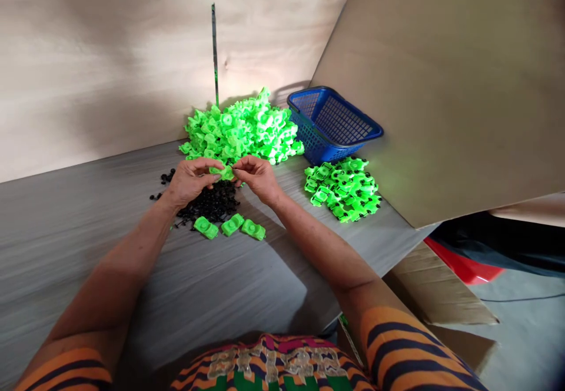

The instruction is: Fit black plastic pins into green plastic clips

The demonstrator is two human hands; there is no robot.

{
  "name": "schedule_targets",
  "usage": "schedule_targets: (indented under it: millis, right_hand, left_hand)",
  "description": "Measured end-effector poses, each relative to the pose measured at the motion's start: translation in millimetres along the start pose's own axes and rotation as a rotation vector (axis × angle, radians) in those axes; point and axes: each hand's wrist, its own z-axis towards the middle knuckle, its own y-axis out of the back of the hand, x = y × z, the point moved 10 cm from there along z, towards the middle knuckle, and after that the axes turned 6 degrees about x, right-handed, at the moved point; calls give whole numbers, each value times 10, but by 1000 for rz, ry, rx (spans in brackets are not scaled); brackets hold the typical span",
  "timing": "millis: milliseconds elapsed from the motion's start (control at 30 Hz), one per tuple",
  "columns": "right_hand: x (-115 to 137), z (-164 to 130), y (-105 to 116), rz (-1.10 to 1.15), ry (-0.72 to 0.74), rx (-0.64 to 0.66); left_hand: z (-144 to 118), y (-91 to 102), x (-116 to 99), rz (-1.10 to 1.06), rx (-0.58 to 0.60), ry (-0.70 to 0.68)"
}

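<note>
My left hand (190,178) and my right hand (258,176) meet over the grey table (66,232), both pinching one bright green plastic part (226,172) between their fingertips. Just below the hands lies a heap of small black pieces (210,204). Three green parts (230,227) sit in a row on the table in front of that heap. A large pile of green parts (242,127) rises behind the hands against the back wall.
A blue mesh basket (334,125) stands tilted at the back right. A smaller pile of green parts with black pieces (344,188) lies beside it. A cardboard sheet (454,85) leans on the right; a red object (463,266) lies below the table edge.
</note>
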Motion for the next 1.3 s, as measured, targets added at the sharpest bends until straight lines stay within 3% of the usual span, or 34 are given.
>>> schedule_targets:
  millis: [167, 333, 433, 567, 767, 1300]
  right_hand:
    - [24, 92, -49, -50, 114, -128]
    - [20, 9, -95, -178, 194, -236]
    - [79, -56, -77, -291, 237, -219]
    - [270, -208, -3, -607, 324, -201]
    - [441, -415, -114, -884, 454, -109]
    - [419, -393, -136, -1117, 303, -179]
  left_hand:
    - [-23, 57, 97, -255, -159, 49]
    - [-54, 28, 149, -368, -256, 48]
    - [-68, -12, 169, -358, -232, 83]
    - [-89, -136, 177, -293, -119, 136]
    - [-115, -286, 185, -184, -50, 142]
    - [-117, -274, 192, -68, -77, 73]
